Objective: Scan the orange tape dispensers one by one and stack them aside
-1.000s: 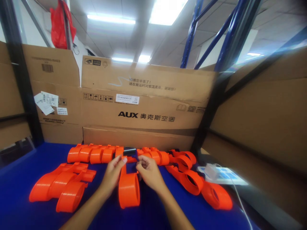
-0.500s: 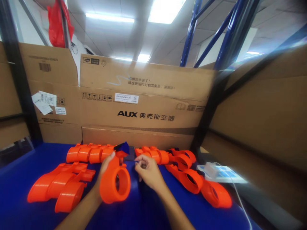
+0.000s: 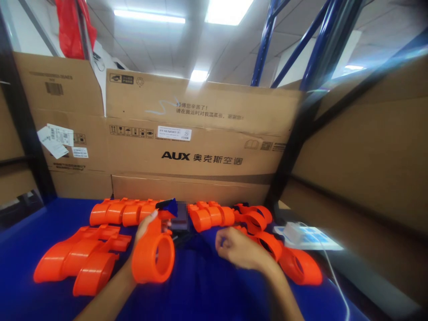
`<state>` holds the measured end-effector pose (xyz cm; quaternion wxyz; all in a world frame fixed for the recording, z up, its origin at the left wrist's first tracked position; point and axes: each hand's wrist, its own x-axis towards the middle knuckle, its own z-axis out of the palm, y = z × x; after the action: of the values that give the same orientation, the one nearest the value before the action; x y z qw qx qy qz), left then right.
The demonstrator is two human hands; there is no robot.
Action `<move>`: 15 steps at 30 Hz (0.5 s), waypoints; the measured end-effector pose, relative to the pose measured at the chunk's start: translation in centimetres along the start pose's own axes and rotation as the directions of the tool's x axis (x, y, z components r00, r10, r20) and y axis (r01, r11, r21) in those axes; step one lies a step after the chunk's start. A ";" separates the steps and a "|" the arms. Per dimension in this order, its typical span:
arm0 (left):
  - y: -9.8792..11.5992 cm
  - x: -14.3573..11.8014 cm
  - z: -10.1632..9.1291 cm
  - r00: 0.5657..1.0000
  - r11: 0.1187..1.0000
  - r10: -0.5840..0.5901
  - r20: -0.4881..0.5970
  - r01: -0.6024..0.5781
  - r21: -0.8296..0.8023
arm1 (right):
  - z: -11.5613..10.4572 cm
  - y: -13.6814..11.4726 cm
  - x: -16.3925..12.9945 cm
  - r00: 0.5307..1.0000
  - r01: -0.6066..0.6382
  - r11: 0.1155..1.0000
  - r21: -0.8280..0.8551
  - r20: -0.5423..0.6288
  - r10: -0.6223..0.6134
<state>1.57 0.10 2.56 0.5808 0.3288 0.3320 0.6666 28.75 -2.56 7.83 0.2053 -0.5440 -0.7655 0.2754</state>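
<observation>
My left hand (image 3: 144, 226) grips an orange plastic part (image 3: 153, 257) with a round ring end, lifted off the blue table (image 3: 207, 285) and turned so the ring faces me. A small dark blue piece (image 3: 168, 206) sits at its top end by my thumb. My right hand (image 3: 236, 248) is off to the right with its fingers curled, holding nothing that I can make out, close to the orange parts on the right (image 3: 267, 243). A small dark block (image 3: 180, 221) lies on the table between my hands.
More orange parts lie in a row at the back (image 3: 125, 212), in a stack at the left (image 3: 80, 258) and along the right (image 3: 299, 267). Large cardboard boxes (image 3: 200, 151) wall off the back and sides. A white charger and cable (image 3: 294, 232) sit at the right.
My left hand lifted the orange part off the table and turned its ring toward me. My right hand let go and moved right, away from the part.
</observation>
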 end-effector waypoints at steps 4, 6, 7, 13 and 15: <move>0.3 -0.2 0.1 0.997 0.986 -0.079 0.025 0.082 -0.145 | 0.6 -0.6 -0.6 0.992 -0.118 0.990 -0.076 0.031 0.121; 0.4 -0.4 0.2 0.995 0.982 -0.096 0.038 0.101 -0.160 | 0.4 -0.7 -0.6 0.992 -0.114 0.990 -0.081 0.049 0.118; 0.5 -0.6 0.2 0.994 0.981 -0.102 0.041 0.108 -0.159 | 0.3 -0.7 -0.7 0.993 -0.102 0.991 -0.083 0.059 0.107; 0.4 -1.0 0.3 0.994 0.979 -0.109 0.007 0.109 -0.174 | 0.1 -0.6 -0.5 0.979 -0.138 0.979 -0.150 0.129 0.158; 0.4 -1.1 0.2 0.995 0.982 -0.101 -0.002 0.100 -0.162 | 0.5 -0.6 -0.2 0.968 -0.160 0.975 -0.154 0.169 0.186</move>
<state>1.70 -1.03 2.94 0.6367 0.2599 0.2960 0.6629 28.08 -2.98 7.82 0.0709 -0.5944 -0.7480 0.2867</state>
